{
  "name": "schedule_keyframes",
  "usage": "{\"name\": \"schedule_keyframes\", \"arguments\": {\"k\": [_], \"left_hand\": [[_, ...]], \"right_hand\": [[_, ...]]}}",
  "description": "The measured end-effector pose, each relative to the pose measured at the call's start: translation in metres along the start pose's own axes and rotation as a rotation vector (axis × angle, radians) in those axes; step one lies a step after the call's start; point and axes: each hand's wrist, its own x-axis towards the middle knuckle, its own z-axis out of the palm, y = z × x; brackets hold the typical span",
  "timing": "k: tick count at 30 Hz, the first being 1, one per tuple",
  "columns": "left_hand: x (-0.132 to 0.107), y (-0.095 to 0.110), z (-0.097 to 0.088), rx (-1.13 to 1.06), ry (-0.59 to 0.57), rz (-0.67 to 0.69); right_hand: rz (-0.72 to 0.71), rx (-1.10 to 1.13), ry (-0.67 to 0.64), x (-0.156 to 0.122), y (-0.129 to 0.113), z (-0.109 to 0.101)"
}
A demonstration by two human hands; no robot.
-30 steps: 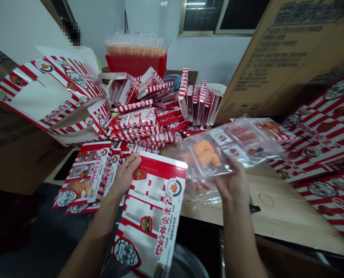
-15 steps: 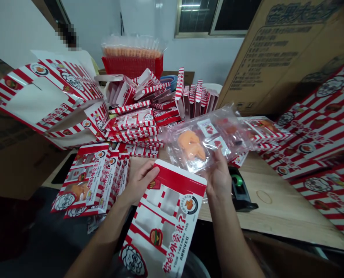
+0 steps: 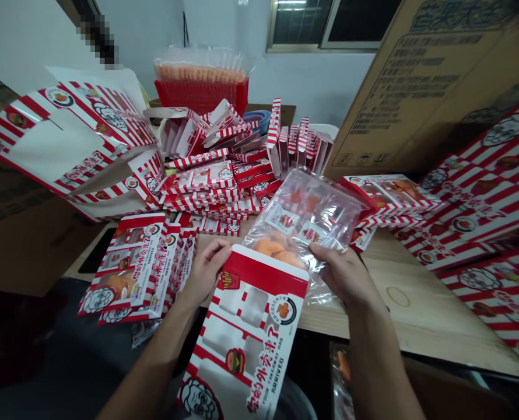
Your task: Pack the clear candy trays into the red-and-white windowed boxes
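Just in front of the body, the left hand [image 3: 206,271] is holding a flat paper box [image 3: 246,326] at its upper corner, with the fingers lying close around the red edge. The right hand [image 3: 344,273] is gripping a clear bag [image 3: 305,219] at its lower side. The bag is not staying apart from the box as a moment ago: it is turning and coming down, so its orange pieces [image 3: 277,248] are now lying just behind the box's top edge. Beside the left hand, a row of boxes [image 3: 128,268] is lying on the table [image 3: 421,309]. Past the hands, a pile of striped boxes [image 3: 202,195] is rising, and printed sheets [image 3: 482,192] are leaning on the right. Farther away, a red basket [image 3: 200,96] and a big carton [image 3: 425,87] are standing.
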Motion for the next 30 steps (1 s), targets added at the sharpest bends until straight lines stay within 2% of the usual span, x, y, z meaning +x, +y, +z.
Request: {"name": "schedule_keyframes", "arguments": {"k": [5,7,8,10,12,14,17,21,25,30], "left_hand": [[0.008,0.003,-0.007,0.017,-0.111,-0.009],[0.010,0.006,-0.008,0.029,-0.143,-0.029],[0.010,0.007,-0.008,0.031,-0.159,-0.040],[0.009,0.009,-0.005,0.029,-0.184,-0.060],[0.007,0.009,-0.002,0.018,-0.195,-0.075],[0.004,0.006,0.001,-0.021,-0.140,-0.076],[0.001,-0.001,0.003,-0.096,0.008,-0.040],[-0.001,-0.008,-0.001,-0.124,0.131,0.088],[0.000,-0.009,-0.005,-0.125,0.148,0.106],[-0.001,-0.008,-0.003,-0.142,0.133,0.024]], "right_hand": [[0.080,-0.101,-0.170,0.006,0.004,-0.001],[-0.009,-0.162,-0.186,0.013,0.000,0.000],[-0.099,-0.181,-0.133,0.019,-0.005,0.001],[-0.329,-0.210,0.068,0.032,-0.019,0.003],[-0.482,-0.282,0.226,0.044,-0.034,0.005],[-0.523,-0.390,0.227,0.051,-0.044,0.006],[-0.443,-0.502,0.073,0.047,-0.040,0.004],[-0.258,-0.608,-0.243,0.027,-0.008,-0.003],[-0.166,-0.580,-0.489,0.007,0.021,-0.005],[-0.020,-0.541,-0.649,-0.008,0.027,0.004]]}}
